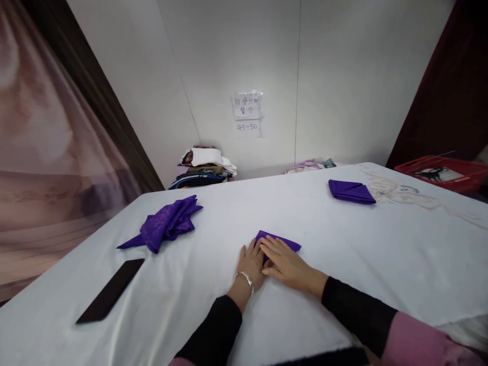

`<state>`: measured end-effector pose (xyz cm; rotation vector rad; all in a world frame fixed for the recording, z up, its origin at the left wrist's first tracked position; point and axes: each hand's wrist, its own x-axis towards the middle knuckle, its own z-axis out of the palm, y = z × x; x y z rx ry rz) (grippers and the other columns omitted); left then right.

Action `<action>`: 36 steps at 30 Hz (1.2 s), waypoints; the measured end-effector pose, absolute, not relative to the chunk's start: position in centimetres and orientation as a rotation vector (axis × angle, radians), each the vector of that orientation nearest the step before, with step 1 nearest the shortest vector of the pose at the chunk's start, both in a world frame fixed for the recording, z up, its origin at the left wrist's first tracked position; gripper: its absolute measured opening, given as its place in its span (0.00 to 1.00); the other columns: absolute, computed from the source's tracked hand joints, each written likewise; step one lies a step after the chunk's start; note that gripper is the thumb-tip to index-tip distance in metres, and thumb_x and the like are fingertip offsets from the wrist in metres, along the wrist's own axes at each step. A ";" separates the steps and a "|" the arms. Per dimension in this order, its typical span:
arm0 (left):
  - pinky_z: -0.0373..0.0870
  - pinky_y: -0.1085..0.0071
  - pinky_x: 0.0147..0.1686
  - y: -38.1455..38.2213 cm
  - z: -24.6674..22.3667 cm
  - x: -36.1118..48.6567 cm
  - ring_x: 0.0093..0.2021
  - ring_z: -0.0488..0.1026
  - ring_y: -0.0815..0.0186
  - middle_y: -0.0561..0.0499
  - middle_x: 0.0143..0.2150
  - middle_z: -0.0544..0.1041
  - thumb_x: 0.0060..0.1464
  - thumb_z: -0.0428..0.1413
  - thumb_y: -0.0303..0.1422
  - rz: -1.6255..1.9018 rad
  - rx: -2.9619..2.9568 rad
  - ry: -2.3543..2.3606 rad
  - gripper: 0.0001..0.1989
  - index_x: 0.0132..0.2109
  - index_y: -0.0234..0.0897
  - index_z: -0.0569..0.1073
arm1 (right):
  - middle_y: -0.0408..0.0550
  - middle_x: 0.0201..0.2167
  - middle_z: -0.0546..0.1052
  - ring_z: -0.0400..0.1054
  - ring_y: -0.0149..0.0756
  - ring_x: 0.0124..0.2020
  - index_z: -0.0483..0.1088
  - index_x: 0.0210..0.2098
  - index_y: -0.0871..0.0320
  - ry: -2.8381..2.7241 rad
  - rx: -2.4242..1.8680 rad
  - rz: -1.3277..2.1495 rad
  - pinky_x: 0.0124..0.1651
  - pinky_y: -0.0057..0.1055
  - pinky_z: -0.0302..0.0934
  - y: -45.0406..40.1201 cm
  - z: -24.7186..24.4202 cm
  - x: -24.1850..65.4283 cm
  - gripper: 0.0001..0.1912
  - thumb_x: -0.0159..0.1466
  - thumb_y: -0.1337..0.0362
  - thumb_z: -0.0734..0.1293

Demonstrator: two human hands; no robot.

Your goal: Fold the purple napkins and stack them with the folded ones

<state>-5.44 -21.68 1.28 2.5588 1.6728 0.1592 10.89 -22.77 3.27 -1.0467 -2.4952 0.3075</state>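
Note:
A folded purple napkin lies at the middle of the white-covered table, partly hidden under my hands. My left hand rests on its left side, fingers stretched forward, a silver bangle at the wrist. Flat across the napkin's middle lies my right hand, its fingers extended and touching the left hand's fingertips. Both hands press down from above, and neither is wrapped around the cloth.
Crumpled purple napkins lie in a heap at left, near a dark flat board. Another folded purple napkin sits at back right. Stacked clothes are behind the table; a red basket stands far right.

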 end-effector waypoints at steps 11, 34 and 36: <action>0.45 0.48 0.60 -22.0 1.6 -7.1 0.65 0.46 0.56 0.48 0.65 0.53 0.58 0.41 0.47 0.211 2.493 1.656 0.28 0.62 0.41 0.56 | 0.50 0.65 0.46 0.36 0.44 0.65 0.45 0.64 0.56 -2.558 -1.326 0.428 0.63 0.44 0.33 -19.5 1.1 13.2 0.38 0.62 0.42 0.51; 0.64 0.66 0.40 -25.9 2.1 -11.4 0.38 0.67 0.63 0.49 0.34 0.73 0.53 0.49 0.30 0.558 2.387 1.938 0.06 0.32 0.38 0.71 | 0.50 0.65 0.47 0.39 0.42 0.65 0.45 0.64 0.56 -2.582 -1.361 0.339 0.63 0.43 0.35 -19.4 0.3 13.7 0.38 0.61 0.41 0.50; 0.63 0.65 0.38 -26.0 2.0 -11.3 0.38 0.67 0.62 0.49 0.33 0.72 0.52 0.50 0.28 0.525 2.391 1.977 0.06 0.30 0.38 0.70 | 0.50 0.65 0.47 0.39 0.42 0.65 0.45 0.64 0.56 -2.583 -1.359 0.336 0.63 0.43 0.35 -19.5 0.3 13.7 0.38 0.61 0.41 0.50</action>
